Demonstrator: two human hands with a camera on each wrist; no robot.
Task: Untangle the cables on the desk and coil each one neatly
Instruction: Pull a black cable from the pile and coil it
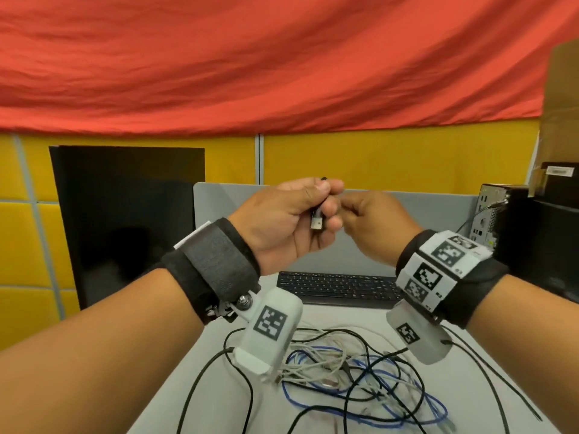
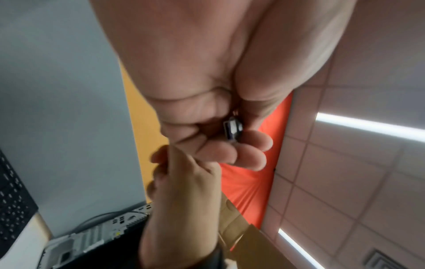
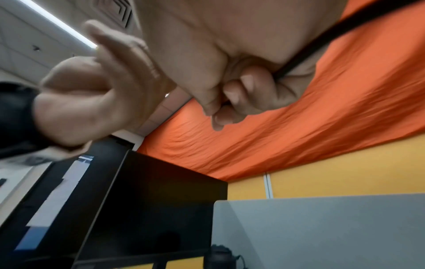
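Note:
A tangle of black, white and blue cables (image 1: 360, 380) lies on the grey desk (image 1: 188, 386) below my raised hands. My left hand (image 1: 313, 211) pinches the silver USB plug (image 1: 317, 221) of a black cable between thumb and fingers; the left wrist view shows the plug (image 2: 232, 130) at the fingertips. Right beside it, my right hand (image 1: 360, 211) is curled. The right wrist view shows its fist (image 3: 248, 91) closed round a black cable (image 3: 333, 41) that runs up across the palm. The stretch of cable between the hands is hidden.
A black keyboard (image 1: 338, 289) lies behind the tangle. A dark monitor (image 1: 125, 220) stands at the left, a computer tower (image 1: 501, 214) at the right, and a grey partition (image 1: 407, 245) behind the keyboard. Cardboard boxes (image 1: 560, 120) are stacked at the far right.

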